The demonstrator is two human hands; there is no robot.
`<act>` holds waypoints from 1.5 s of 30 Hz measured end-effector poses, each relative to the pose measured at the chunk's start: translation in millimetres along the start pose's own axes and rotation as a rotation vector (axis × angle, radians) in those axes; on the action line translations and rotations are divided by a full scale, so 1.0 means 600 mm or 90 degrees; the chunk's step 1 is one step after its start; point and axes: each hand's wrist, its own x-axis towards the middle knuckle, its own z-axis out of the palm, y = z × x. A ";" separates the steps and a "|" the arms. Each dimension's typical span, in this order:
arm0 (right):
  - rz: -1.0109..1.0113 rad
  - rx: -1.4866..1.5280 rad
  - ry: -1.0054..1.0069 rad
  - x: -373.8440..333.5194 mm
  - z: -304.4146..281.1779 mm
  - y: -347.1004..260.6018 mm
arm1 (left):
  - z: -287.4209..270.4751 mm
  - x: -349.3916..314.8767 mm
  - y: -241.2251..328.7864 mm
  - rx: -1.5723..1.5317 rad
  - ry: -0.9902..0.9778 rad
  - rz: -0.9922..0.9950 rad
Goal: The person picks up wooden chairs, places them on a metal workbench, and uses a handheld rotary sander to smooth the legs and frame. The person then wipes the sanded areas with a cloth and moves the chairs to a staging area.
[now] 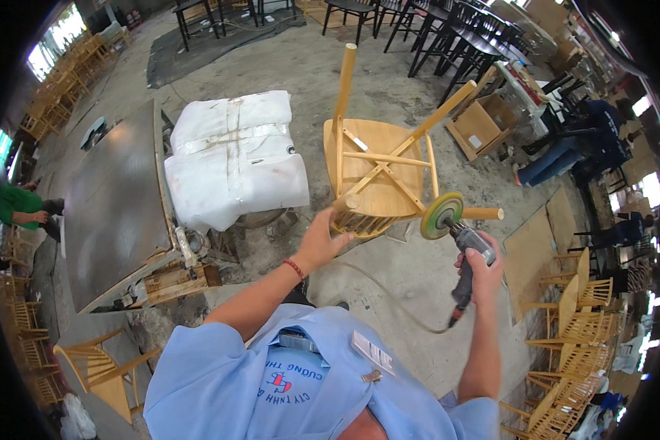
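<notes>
A light wooden chair (389, 172) is upturned in front of me, with its legs and crossed stretchers pointing up and toward me. My left hand (320, 240), with a red bead bracelet on the wrist, is closed round its near left leg. In my right hand (484, 268) is a dark grey hand-held sander (471, 246), fingers wrapped around its body. Its round yellow-green disc (442, 215) is beside the near right leg (484, 213); whether they touch I cannot tell. A hose (389, 295) trails from the sander's lower end across the floor.
A white padded stand (235, 158) is left of the chair, beside a large dark tabletop (117, 209). A cardboard box (482, 126) sits at the right. Black chairs (455, 33) stand far off; wooden chairs (572, 359) crowd the near right. Other people (583, 143) work at both sides.
</notes>
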 end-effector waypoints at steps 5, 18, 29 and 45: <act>-0.091 -0.386 -0.145 0.009 0.083 -0.182 | -0.001 0.113 0.025 -0.146 -0.148 0.047; -0.008 -0.657 -0.184 0.073 0.250 -0.247 | 0.016 0.144 -0.011 -0.231 -0.138 0.158; 0.048 -0.621 -0.249 0.045 0.279 -0.261 | 0.012 0.152 -0.014 -0.188 -0.132 0.229; 0.209 -0.294 0.265 0.024 -0.280 -0.133 | 0.207 0.100 -0.039 -0.021 -0.573 -0.152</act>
